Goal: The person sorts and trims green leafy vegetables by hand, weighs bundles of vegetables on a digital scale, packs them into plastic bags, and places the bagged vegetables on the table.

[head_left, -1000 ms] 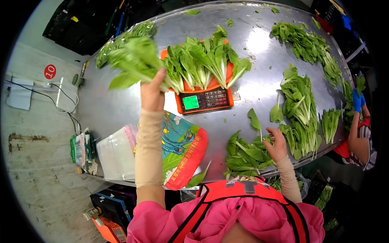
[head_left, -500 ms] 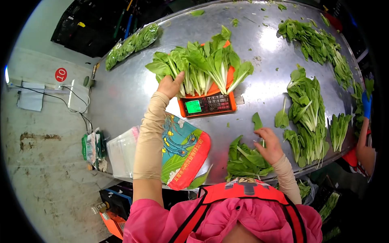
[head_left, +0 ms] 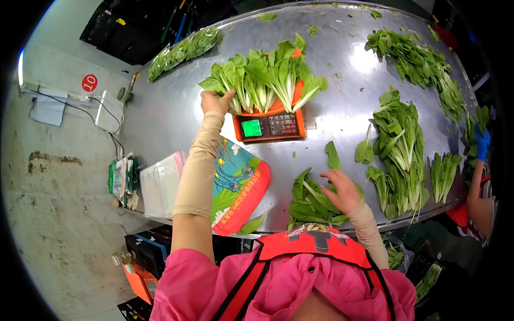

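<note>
Leafy greens with pale stems (head_left: pixel 262 85) lie in a row across the orange digital scale (head_left: pixel 270 127), whose display glows green. At the left end of that row, my left hand (head_left: pixel 215 101) has its fingers curled round the outermost leaves, with part of the fingers hidden by them. My right hand (head_left: pixel 342 190) is open over a small heap of loose leaves (head_left: pixel 310 200) at the near table edge, fingers spread and holding nothing. Just beyond its fingertips rests a single leaf (head_left: pixel 332 155) on the metal table (head_left: pixel 332 117).
A colourful printed bag (head_left: pixel 241 187) and clear plastic bags (head_left: pixel 160 184) lie left of centre. Bagged greens (head_left: pixel 184 52) sit at the far left. More greens (head_left: pixel 399 152) are piled on the right, near another person's blue-gloved hand (head_left: pixel 482 143).
The whole view has shifted slightly. My left hand has moved a little left along the greens on the scale. My right hand has drawn slightly off the single leaf, fingers more spread.
</note>
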Action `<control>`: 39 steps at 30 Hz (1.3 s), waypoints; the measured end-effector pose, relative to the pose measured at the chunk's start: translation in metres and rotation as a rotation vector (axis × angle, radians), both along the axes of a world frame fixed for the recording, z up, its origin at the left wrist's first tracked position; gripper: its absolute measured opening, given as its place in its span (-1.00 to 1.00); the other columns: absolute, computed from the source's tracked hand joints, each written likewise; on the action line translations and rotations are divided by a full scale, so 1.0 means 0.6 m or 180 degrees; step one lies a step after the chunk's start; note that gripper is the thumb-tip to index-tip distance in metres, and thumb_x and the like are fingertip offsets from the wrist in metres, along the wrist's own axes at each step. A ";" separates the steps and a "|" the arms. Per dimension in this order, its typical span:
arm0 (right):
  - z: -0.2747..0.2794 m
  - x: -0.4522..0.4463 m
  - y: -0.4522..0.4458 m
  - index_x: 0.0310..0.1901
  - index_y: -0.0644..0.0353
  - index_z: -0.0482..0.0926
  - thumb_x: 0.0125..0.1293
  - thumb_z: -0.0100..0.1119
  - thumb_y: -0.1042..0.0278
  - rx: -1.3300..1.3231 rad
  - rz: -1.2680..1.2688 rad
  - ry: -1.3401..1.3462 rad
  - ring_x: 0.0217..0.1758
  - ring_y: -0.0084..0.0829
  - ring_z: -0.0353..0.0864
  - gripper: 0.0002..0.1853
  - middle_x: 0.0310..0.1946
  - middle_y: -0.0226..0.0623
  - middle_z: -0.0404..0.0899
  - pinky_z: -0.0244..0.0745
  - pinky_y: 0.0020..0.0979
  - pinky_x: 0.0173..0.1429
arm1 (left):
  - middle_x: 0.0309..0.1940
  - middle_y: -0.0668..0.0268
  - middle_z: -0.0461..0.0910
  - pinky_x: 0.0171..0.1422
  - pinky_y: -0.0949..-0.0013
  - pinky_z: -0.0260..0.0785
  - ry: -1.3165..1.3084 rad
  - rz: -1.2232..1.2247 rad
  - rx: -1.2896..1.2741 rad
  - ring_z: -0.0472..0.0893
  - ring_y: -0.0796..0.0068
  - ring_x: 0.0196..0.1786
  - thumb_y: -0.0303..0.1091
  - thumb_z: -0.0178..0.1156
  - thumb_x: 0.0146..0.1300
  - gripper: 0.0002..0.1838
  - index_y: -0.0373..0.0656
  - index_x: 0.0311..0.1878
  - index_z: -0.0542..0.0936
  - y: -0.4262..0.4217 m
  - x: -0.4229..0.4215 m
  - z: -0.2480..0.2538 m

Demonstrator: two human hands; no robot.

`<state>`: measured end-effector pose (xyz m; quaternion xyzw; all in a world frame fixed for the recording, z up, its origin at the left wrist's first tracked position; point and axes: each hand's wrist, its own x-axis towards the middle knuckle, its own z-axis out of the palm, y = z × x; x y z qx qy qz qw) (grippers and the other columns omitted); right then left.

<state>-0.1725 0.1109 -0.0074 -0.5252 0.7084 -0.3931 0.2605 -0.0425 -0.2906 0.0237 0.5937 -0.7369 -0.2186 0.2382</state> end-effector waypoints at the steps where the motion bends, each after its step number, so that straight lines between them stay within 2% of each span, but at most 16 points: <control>1: 0.007 0.004 0.000 -0.10 0.21 0.47 0.02 0.21 0.45 0.0031 0.0005 0.0032 -0.10 -0.10 0.47 -0.66 -0.18 -0.11 0.46 0.41 -0.28 -0.07 | -0.34 -0.04 0.57 -0.24 0.28 0.51 0.0149 0.0026 0.0106 0.62 0.15 -0.34 0.00 0.49 -0.24 -0.24 -0.45 -0.18 0.37 -0.010 0.005 -0.009; 4: 0.024 0.012 0.006 -0.09 0.20 0.48 0.04 0.19 0.46 0.0176 -0.0021 -0.0007 -0.17 -0.18 0.52 -0.66 -0.18 -0.13 0.48 0.44 -0.34 -0.11 | -0.30 -0.08 0.53 -0.53 0.40 0.55 0.1190 -0.0188 0.0968 0.62 0.28 -0.49 -0.12 0.46 -0.13 -0.16 -0.59 0.00 0.25 0.004 0.033 0.012; 7: 0.028 0.013 0.009 -0.07 0.20 0.48 0.06 0.19 0.46 0.0094 -0.0204 -0.0111 -0.25 -0.29 0.55 -0.66 -0.21 -0.18 0.52 0.46 -0.39 -0.17 | -0.20 -0.14 0.48 -0.35 0.38 0.58 0.1862 -0.0273 0.1404 0.62 0.25 -0.30 -0.18 0.37 0.01 -0.20 -0.61 0.10 0.21 0.017 0.085 0.033; 9: 0.035 0.005 0.009 -0.05 0.22 0.49 0.07 0.20 0.47 0.0124 -0.0246 -0.0028 -0.31 -0.39 0.57 -0.66 -0.26 -0.23 0.56 0.47 -0.44 -0.19 | -0.16 -0.10 0.47 -0.23 0.35 0.56 0.1829 -0.0427 0.1609 0.59 0.25 -0.20 -0.20 0.31 0.08 -0.26 -0.60 0.12 0.23 0.018 0.127 0.035; 11: 0.036 -0.002 0.003 -0.05 0.24 0.50 0.08 0.20 0.49 0.0229 -0.0427 -0.0349 -0.31 -0.49 0.56 -0.66 -0.30 -0.28 0.57 0.46 -0.50 -0.22 | -0.16 0.09 0.51 -0.16 0.36 0.51 0.1915 -0.0547 0.1947 0.56 0.33 -0.21 -0.18 0.24 0.15 -0.40 -0.48 0.09 0.34 0.021 0.167 0.037; 13: 0.043 -0.008 -0.015 -0.06 0.27 0.51 0.12 0.19 0.49 0.0376 -0.0581 -0.0419 -0.31 -0.54 0.55 -0.69 -0.31 -0.29 0.58 0.47 -0.53 -0.21 | 0.00 0.03 0.44 0.10 0.31 0.42 0.1846 -0.0708 0.2195 0.48 0.27 0.02 -0.15 0.19 0.20 -0.36 -0.46 0.17 0.27 0.016 0.204 0.038; 15: 0.039 -0.021 -0.040 -0.04 0.29 0.51 0.18 0.15 0.44 0.0324 -0.0901 -0.1526 -0.29 -0.54 0.56 -0.70 -0.25 -0.31 0.59 0.49 -0.51 -0.20 | 0.02 0.03 0.43 0.13 0.30 0.39 0.1910 -0.0821 0.2284 0.47 0.27 0.04 -0.15 0.19 0.20 -0.35 -0.46 0.18 0.26 0.007 0.231 0.040; 19: 0.026 -0.071 -0.124 0.12 0.30 0.40 0.27 0.08 0.29 0.0090 -0.1431 -0.2000 -0.06 -0.46 0.50 -0.58 -0.06 -0.21 0.52 0.43 -0.45 -0.03 | 0.08 -0.01 0.40 0.21 0.27 0.33 0.2032 -0.1113 0.2663 0.43 0.25 0.11 -0.14 0.20 0.20 -0.29 -0.47 0.22 0.18 -0.016 0.240 0.049; 21: 0.025 -0.087 -0.177 0.11 0.27 0.41 0.26 0.10 0.23 -0.0005 -0.1657 -0.2108 -0.06 -0.48 0.46 -0.57 -0.06 -0.27 0.50 0.41 -0.42 -0.01 | 0.12 -0.04 0.35 0.26 0.25 0.30 0.2096 -0.1302 0.2847 0.39 0.21 0.16 -0.11 0.21 0.19 -0.25 -0.48 0.24 0.14 -0.025 0.225 0.052; 24: 0.000 -0.109 -0.253 0.04 0.28 0.47 0.20 0.16 0.13 -0.0145 -0.2225 -0.2363 -0.22 -0.49 0.46 -0.54 -0.19 -0.30 0.53 0.43 -0.45 -0.14 | 0.10 -0.15 0.29 0.26 0.20 0.30 0.2429 -0.1440 0.3094 0.37 0.06 0.17 -0.15 0.31 0.10 -0.19 -0.64 0.16 0.17 -0.033 0.186 0.044; 27: 0.007 -0.120 -0.307 0.01 0.27 0.48 0.15 0.20 0.02 0.0287 -0.2462 -0.1755 -0.24 -0.51 0.41 -0.48 -0.23 -0.37 0.48 0.39 -0.44 -0.22 | 0.09 -0.11 0.30 0.25 0.24 0.32 0.2434 -0.1374 0.3417 0.40 0.12 0.14 -0.15 0.32 0.10 -0.18 -0.64 0.15 0.15 -0.045 0.141 0.027; 29: -0.034 -0.148 -0.330 0.00 0.37 0.48 0.10 0.20 -0.02 0.0210 -0.2157 -0.0384 -0.18 -0.18 0.53 -0.40 -0.22 -0.06 0.56 0.46 -0.28 -0.09 | -0.06 0.01 0.46 0.12 0.29 0.39 0.2479 -0.1327 0.3374 0.51 0.24 -0.03 -0.14 0.34 0.08 -0.26 -0.62 0.07 0.28 -0.040 0.116 0.025; 31: -0.050 -0.134 -0.347 0.01 0.38 0.46 0.05 0.22 -0.03 -0.0161 -0.2209 0.0623 -0.09 -0.01 0.51 -0.37 -0.18 0.10 0.53 0.42 -0.23 0.02 | -0.13 0.04 0.50 0.03 0.33 0.43 0.2240 -0.1397 0.3288 0.54 0.27 -0.12 -0.13 0.34 0.07 -0.31 -0.60 0.02 0.34 -0.049 0.095 0.011; 33: -0.003 -0.093 -0.357 0.03 0.33 0.42 0.05 0.20 -0.03 0.0271 -0.2154 0.0525 0.00 0.03 0.44 -0.37 -0.11 0.17 0.47 0.35 -0.22 0.12 | -0.30 0.23 0.52 -0.21 0.47 0.42 0.1738 -0.1351 0.3072 0.48 0.54 -0.35 -0.13 0.28 0.14 -0.44 -0.51 -0.06 0.43 -0.040 0.077 0.024; 36: -0.017 -0.070 -0.365 0.11 0.29 0.34 0.06 0.20 -0.02 -0.0133 -0.2160 0.0509 0.04 0.02 0.39 -0.32 -0.05 0.12 0.45 0.27 -0.15 0.15 | -0.26 0.21 0.53 -0.19 0.49 0.43 0.1328 -0.1500 0.2909 0.51 0.53 -0.31 -0.11 0.27 0.14 -0.44 -0.45 -0.03 0.43 -0.042 0.059 0.038; 39: 0.024 -0.044 -0.368 0.17 0.28 0.24 0.04 0.23 -0.02 0.0488 -0.2275 0.1164 0.05 0.00 0.36 -0.26 -0.03 0.05 0.45 0.21 -0.06 0.14 | -0.23 0.19 0.54 -0.20 0.50 0.46 0.0925 -0.1693 0.2766 0.54 0.52 -0.25 -0.10 0.26 0.15 -0.45 -0.40 0.00 0.42 -0.054 0.045 0.046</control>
